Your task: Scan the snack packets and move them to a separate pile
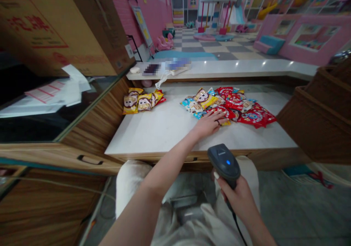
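My left hand [208, 124] reaches across the white counter [164, 129] and lies with fingers stretched flat on the near edge of a pile of red and mixed snack packets [236, 105]. My right hand [238, 196] is wrapped round the handle of a black barcode scanner [224, 163] with a blue light, held low in front of the counter edge. A smaller heap of yellow snack packets [141, 100] lies apart at the counter's far left.
A large cardboard box [63, 26] and papers [57, 92] sit on the glass case at left. A brown wicker basket [320, 118] stands at right. A raised white ledge [233, 67] with a cable and small items runs behind the counter. My lap is below.
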The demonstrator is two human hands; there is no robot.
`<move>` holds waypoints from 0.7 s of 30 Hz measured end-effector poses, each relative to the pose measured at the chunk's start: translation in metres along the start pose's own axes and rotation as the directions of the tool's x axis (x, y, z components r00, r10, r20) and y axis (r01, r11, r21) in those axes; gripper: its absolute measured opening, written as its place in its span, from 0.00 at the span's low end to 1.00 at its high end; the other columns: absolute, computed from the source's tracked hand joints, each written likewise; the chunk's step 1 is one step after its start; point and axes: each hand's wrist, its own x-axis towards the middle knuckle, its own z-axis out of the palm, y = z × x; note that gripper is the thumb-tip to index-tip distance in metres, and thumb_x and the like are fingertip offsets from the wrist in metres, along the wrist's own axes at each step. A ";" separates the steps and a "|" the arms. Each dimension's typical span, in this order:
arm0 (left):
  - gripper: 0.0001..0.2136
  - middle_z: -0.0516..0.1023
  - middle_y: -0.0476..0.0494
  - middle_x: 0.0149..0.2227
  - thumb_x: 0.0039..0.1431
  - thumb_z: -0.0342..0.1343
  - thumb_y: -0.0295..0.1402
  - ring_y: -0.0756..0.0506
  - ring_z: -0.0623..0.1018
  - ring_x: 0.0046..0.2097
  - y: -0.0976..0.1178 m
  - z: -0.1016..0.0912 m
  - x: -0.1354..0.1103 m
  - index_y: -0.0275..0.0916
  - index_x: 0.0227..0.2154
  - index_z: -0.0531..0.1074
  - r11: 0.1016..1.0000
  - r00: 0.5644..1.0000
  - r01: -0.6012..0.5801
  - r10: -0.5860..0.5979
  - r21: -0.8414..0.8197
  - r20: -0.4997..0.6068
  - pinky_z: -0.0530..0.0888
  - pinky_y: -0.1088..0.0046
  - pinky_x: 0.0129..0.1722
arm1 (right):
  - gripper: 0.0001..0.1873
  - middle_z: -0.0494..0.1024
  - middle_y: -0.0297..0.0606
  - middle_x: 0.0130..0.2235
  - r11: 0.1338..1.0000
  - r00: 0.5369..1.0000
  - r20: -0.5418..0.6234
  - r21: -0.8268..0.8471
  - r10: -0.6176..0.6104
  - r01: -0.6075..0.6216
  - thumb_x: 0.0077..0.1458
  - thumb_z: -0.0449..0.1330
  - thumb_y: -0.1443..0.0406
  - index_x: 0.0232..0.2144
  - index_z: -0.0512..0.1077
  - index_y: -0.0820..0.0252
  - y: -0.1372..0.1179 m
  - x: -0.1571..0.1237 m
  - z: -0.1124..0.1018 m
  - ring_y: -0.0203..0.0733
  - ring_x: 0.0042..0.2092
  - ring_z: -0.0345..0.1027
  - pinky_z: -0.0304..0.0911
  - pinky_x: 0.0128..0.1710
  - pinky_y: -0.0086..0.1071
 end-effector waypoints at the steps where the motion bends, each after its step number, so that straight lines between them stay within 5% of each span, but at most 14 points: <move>1: 0.25 0.65 0.36 0.78 0.75 0.55 0.30 0.39 0.62 0.80 0.003 -0.005 -0.012 0.44 0.72 0.72 0.999 0.999 -0.002 0.001 -0.039 -0.034 0.56 0.51 0.81 | 0.26 0.69 0.31 0.15 1.000 1.000 0.009 0.011 0.007 -0.007 0.60 0.68 0.42 0.34 0.84 0.60 -0.001 0.000 0.001 0.45 0.19 0.66 0.58 0.16 0.31; 4: 0.23 0.72 0.37 0.75 0.75 0.54 0.33 0.38 0.70 0.76 -0.002 -0.026 -0.059 0.47 0.70 0.74 0.981 0.979 0.047 -0.082 -0.188 -0.186 0.61 0.50 0.78 | 0.28 0.69 0.32 0.14 0.999 0.999 0.033 0.027 0.024 -0.025 0.58 0.69 0.39 0.30 0.82 0.58 -0.010 0.001 0.005 0.44 0.18 0.64 0.57 0.16 0.31; 6: 0.23 0.75 0.35 0.72 0.73 0.56 0.34 0.36 0.73 0.73 -0.021 -0.046 -0.093 0.46 0.68 0.75 0.951 0.922 0.151 -0.234 -0.269 -0.308 0.64 0.49 0.77 | 0.28 0.70 0.33 0.15 0.999 0.997 0.067 0.027 0.036 -0.038 0.56 0.70 0.39 0.29 0.81 0.57 -0.019 0.003 0.008 0.42 0.17 0.62 0.57 0.16 0.32; 8: 0.24 0.75 0.32 0.71 0.70 0.58 0.32 0.33 0.72 0.74 -0.052 -0.068 -0.125 0.43 0.68 0.75 0.889 0.783 0.342 -0.449 -0.306 -0.429 0.63 0.49 0.77 | 0.27 0.71 0.33 0.15 0.999 0.994 0.095 0.022 0.047 -0.049 0.54 0.70 0.40 0.27 0.79 0.57 -0.028 0.004 0.011 0.42 0.17 0.62 0.58 0.16 0.32; 11: 0.32 0.69 0.28 0.74 0.63 0.62 0.27 0.30 0.63 0.78 -0.106 -0.096 -0.161 0.37 0.71 0.70 0.701 0.486 0.646 -0.683 -0.302 -0.546 0.56 0.46 0.80 | 0.24 0.70 0.33 0.15 0.999 0.993 0.106 0.011 0.043 -0.044 0.53 0.70 0.43 0.22 0.73 0.53 -0.037 0.006 0.018 0.42 0.18 0.62 0.59 0.18 0.33; 13: 0.36 0.63 0.24 0.77 0.60 0.64 0.26 0.27 0.58 0.80 -0.139 -0.109 -0.174 0.33 0.72 0.66 0.585 0.369 0.757 -0.750 -0.291 -0.548 0.53 0.46 0.80 | 0.23 0.69 0.32 0.15 0.999 0.994 0.108 0.008 0.035 -0.036 0.53 0.69 0.45 0.20 0.71 0.52 -0.037 0.007 0.023 0.41 0.18 0.62 0.59 0.19 0.33; 17: 0.41 0.56 0.19 0.79 0.58 0.65 0.26 0.25 0.54 0.82 -0.177 -0.120 -0.180 0.27 0.74 0.61 0.518 0.351 0.817 -0.795 -0.253 -0.494 0.51 0.45 0.81 | 0.22 0.69 0.32 0.16 1.000 0.995 0.100 -0.005 0.029 -0.029 0.56 0.69 0.47 0.21 0.70 0.51 -0.027 0.006 0.029 0.42 0.19 0.62 0.59 0.20 0.33; 21: 0.41 0.52 0.15 0.80 0.58 0.61 0.25 0.23 0.51 0.82 -0.184 -0.120 -0.174 0.23 0.75 0.59 0.496 0.359 0.839 -0.813 -0.223 -0.458 0.48 0.39 0.80 | 0.23 0.68 0.30 0.16 1.000 0.995 0.094 -0.015 0.028 -0.027 0.59 0.69 0.45 0.22 0.71 0.51 -0.022 0.005 0.027 0.41 0.19 0.61 0.58 0.20 0.33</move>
